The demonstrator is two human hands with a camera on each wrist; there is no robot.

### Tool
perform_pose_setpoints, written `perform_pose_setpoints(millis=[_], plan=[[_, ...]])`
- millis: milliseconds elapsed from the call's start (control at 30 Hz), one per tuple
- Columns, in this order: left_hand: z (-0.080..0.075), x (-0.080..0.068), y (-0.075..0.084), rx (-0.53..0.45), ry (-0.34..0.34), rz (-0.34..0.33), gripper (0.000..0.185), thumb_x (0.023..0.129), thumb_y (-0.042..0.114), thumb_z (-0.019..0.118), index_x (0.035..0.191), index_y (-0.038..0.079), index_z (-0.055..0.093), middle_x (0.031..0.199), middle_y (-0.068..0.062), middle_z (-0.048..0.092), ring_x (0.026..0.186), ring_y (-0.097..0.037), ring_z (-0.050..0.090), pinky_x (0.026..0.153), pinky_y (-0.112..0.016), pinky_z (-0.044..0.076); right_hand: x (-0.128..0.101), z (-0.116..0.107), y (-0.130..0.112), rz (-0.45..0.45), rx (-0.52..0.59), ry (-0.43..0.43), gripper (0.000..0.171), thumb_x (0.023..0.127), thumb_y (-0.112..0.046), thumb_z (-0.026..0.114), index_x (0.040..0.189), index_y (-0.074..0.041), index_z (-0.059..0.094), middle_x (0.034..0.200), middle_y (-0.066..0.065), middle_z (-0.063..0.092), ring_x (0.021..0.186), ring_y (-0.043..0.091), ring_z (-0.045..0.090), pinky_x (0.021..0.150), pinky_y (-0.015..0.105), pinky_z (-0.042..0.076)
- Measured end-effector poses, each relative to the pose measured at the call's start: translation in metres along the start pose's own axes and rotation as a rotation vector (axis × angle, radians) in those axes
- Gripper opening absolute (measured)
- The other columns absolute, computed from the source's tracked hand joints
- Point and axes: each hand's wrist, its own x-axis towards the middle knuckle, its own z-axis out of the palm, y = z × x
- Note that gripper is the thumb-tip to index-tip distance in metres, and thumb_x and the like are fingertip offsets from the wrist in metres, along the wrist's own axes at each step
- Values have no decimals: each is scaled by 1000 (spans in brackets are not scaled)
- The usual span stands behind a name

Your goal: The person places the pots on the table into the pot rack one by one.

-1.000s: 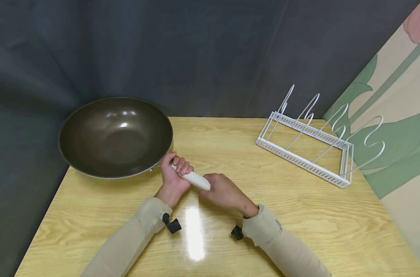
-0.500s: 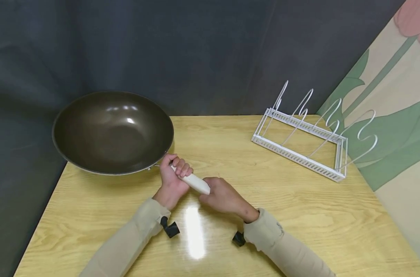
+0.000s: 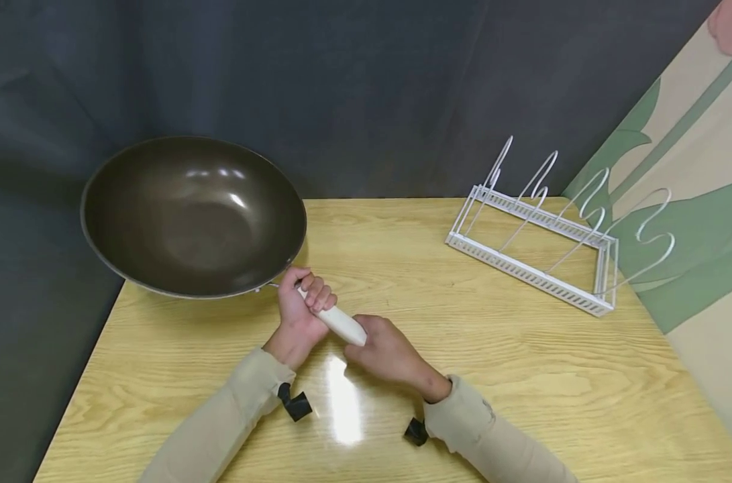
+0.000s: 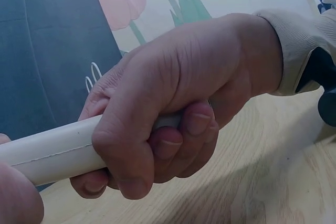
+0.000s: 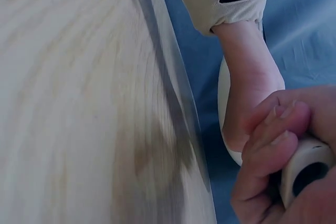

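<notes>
A wok (image 3: 190,221) with a dark brown inside is at the left of the head view, raised over the table's far left corner and tilted so its inside faces me. My left hand (image 3: 302,312) grips its cream-white handle (image 3: 344,325) near the pan. Farther back along the handle, my right hand (image 3: 386,349) holds the end. In the left wrist view, the fingers (image 4: 134,145) of my right hand curl round the handle, and only part of my left hand shows at the edge. The handle's end (image 5: 307,169) shows inside my right hand in the right wrist view.
A white rack (image 3: 531,251) with several upright wire dividers stands at the right back of the wooden table (image 3: 372,241). Behind the table hangs a dark curtain (image 3: 366,100). A wall with painted flowers (image 3: 698,221) borders the right side.
The wok has risen a little and looks larger, its inside still facing me. Both hands keep their hold on the handle. The rack shifts slightly in view with the head.
</notes>
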Motion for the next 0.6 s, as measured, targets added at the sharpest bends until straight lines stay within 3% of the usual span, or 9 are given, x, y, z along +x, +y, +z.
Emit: perform_pose_setpoints(millis=[600], plan=[[21, -9, -10, 99, -62, -29, 50, 100, 17, 31, 51, 21, 40, 40, 9, 37, 33, -5, 35, 38, -19, 27, -20, 0, -7, 32, 138, 71, 13, 83, 0, 65, 95, 4, 65, 67, -3, 50, 52, 6, 43, 45, 23, 36]])
